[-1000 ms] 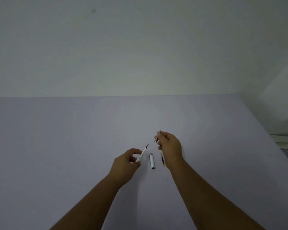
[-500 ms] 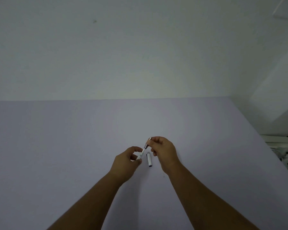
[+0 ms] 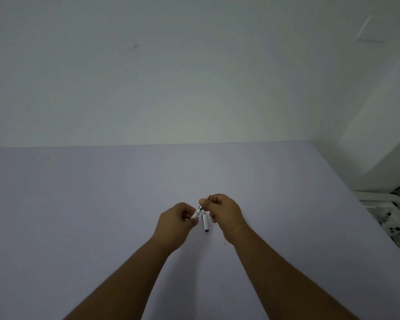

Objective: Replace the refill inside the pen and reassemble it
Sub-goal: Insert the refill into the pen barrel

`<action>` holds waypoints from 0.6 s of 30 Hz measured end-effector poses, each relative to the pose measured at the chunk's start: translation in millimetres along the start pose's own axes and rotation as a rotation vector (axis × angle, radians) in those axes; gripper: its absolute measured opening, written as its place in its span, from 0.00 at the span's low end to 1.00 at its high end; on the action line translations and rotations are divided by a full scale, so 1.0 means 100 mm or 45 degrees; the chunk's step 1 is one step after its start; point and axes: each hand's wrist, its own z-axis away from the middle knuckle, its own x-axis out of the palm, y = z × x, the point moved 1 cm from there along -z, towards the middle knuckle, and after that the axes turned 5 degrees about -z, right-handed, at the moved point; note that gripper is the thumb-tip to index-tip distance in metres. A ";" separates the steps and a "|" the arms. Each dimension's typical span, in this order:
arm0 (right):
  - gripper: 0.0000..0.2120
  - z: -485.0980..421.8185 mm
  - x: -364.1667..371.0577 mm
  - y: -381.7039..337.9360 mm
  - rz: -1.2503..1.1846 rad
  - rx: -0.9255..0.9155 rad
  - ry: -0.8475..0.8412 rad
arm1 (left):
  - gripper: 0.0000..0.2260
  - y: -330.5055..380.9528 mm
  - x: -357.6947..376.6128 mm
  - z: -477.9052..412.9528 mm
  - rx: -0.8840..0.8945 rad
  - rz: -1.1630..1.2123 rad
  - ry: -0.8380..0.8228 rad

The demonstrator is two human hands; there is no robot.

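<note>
My left hand [image 3: 174, 224] pinches the white pen barrel [image 3: 196, 213] at its lower end. My right hand [image 3: 225, 212] grips the pen's front tip section [image 3: 204, 202], which sits on the barrel's upper end; the two hands hold the pen tilted up to the right, just above the table. The metal tip pokes out past my right fingers. A white pen cap [image 3: 205, 224] with a dark end lies on the lilac table [image 3: 102, 204] between my hands. The old refill is hidden behind my right hand.
The table's right edge runs diagonally at the right. Beyond it stand white furniture parts [image 3: 383, 211]. A pale wall rises behind the table's far edge.
My right hand has moved left and brought the tip section over the refill's point and onto the barrel held by my left hand. The hands now touch the same pen. The cap has not moved.
</note>
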 end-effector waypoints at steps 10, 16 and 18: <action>0.18 0.03 0.04 -0.12 0.080 0.112 -0.061 | 0.05 0.10 -0.07 0.07 0.024 -0.049 0.019; 0.12 0.03 0.06 -0.15 0.037 0.073 -0.032 | 0.10 0.14 -0.14 0.04 0.051 -0.105 0.042; 0.16 0.02 0.08 -0.17 0.103 0.093 -0.018 | 0.09 0.15 -0.15 0.04 0.052 -0.111 0.044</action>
